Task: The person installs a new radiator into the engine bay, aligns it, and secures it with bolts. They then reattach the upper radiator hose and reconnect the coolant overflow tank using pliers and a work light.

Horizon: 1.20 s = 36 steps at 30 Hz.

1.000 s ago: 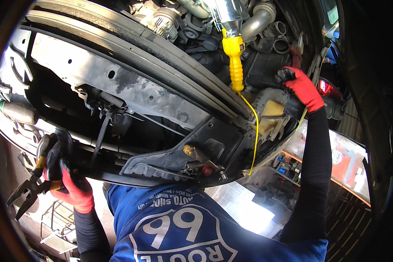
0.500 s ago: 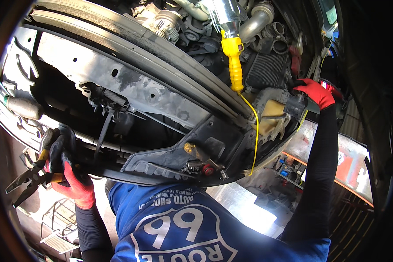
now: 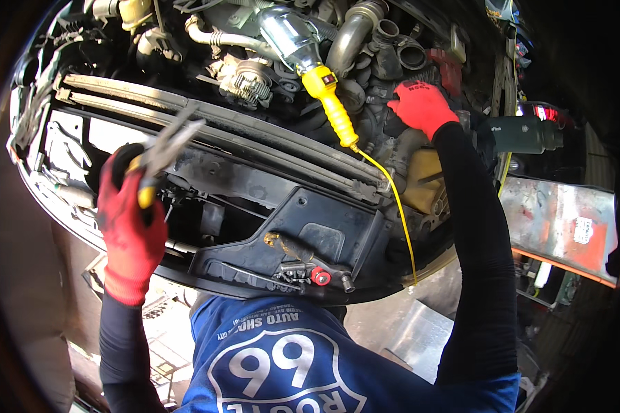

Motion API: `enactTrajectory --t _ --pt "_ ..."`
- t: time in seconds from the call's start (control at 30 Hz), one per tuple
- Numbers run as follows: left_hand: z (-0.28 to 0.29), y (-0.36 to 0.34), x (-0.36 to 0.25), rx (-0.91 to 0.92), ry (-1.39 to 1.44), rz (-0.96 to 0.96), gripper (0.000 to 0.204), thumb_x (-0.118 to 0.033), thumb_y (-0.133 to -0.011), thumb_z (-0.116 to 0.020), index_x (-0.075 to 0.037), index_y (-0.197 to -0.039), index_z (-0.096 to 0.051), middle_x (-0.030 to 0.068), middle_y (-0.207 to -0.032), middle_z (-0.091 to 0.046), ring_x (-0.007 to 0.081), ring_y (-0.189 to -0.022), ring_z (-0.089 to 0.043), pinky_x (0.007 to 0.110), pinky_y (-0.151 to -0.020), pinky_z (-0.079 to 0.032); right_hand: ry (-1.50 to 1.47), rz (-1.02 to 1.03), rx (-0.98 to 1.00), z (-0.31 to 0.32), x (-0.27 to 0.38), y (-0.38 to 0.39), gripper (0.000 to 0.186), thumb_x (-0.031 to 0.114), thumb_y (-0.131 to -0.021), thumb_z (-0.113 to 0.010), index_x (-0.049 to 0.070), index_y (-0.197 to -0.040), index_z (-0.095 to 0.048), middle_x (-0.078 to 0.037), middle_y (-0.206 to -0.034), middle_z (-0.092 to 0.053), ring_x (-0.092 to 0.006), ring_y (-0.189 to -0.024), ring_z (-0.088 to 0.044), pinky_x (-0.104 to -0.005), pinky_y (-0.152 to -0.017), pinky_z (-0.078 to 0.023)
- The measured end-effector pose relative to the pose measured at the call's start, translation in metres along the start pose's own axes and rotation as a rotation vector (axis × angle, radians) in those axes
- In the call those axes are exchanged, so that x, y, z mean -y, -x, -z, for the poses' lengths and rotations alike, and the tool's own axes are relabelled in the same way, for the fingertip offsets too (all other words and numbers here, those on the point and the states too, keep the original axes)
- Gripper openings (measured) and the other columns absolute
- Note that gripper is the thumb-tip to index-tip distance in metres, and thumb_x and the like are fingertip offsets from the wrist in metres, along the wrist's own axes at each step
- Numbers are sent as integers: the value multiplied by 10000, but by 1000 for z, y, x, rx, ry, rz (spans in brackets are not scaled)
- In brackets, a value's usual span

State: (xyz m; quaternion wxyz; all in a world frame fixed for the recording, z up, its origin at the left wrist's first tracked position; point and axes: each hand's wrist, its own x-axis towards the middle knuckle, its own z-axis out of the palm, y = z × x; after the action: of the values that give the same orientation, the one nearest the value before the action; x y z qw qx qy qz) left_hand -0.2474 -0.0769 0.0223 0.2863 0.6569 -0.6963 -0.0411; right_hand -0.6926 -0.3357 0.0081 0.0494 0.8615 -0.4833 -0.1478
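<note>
My left hand, in a red-and-black glove, grips pliers with yellow and dark handles; they are raised over the front radiator support and blurred. Gloved too, my right hand reaches into the right of the engine bay with curled fingers; what they touch or hold is hidden. Left of it lies a yellow-handled work lamp, its yellow cord draped over the car's front. A translucent yellowish reservoir is below my right hand. A ratchet with a worn grip and red-ended tools rest on the black panel.
A dark green bottle stands right of my right arm. Beyond the car's right side is a metal cart top with an orange edge. Engine hoses and pipes fill the back of the bay. A metal sheet lies on the floor below.
My left hand has risen with the pliers from the front edge over the radiator support. My right hand has moved left and farther into the engine bay. The view has shifted.
</note>
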Motion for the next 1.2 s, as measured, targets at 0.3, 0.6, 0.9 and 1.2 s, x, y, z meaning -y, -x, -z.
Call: enactTrajectory --t 0.3,0.6,0.9,1.2 --pt "-119 -178 -127 255 -756 -740 348 -254 -998 -501 -66 -1257 -637 136 -1437 -545 316 -1362 -469 533 -1169 -300 -214 -215 -93 2 6 34 378 322 -899 -682 76 -1184 -650 -140 -1101 -701 -343 -1069 -640 -465 -961 -449" --pt "-169 -201 -173 236 -962 -838 398 -272 -980 -518 -38 -1289 -606 189 -1429 -539 358 -1356 -472 526 -1179 -301 -205 -234 -95 4 9 36 341 291 -902 -664 68 -1161 -654 -147 -1106 -703 -340 -1098 -631 -457 -971 -452" --pt "-173 -205 -184 221 -974 -1037 314 -220 -912 -585 -53 -1170 -648 154 -1176 -650 337 -1173 -576 506 -1098 -396 -254 -215 -90 5 6 38 329 297 -908 -644 50 -1125 -656 -165 -1073 -703 -349 -1075 -638 -465 -962 -463" --pt "-182 -232 -171 420 -755 -958 276 -238 -799 -741 -152 -1059 -702 67 -1059 -693 294 -1029 -660 426 -901 -509 -218 -216 -134 1 8 36 296 297 -904 -649 46 -1061 -650 -161 -1029 -703 -355 -1055 -641 -474 -952 -470"
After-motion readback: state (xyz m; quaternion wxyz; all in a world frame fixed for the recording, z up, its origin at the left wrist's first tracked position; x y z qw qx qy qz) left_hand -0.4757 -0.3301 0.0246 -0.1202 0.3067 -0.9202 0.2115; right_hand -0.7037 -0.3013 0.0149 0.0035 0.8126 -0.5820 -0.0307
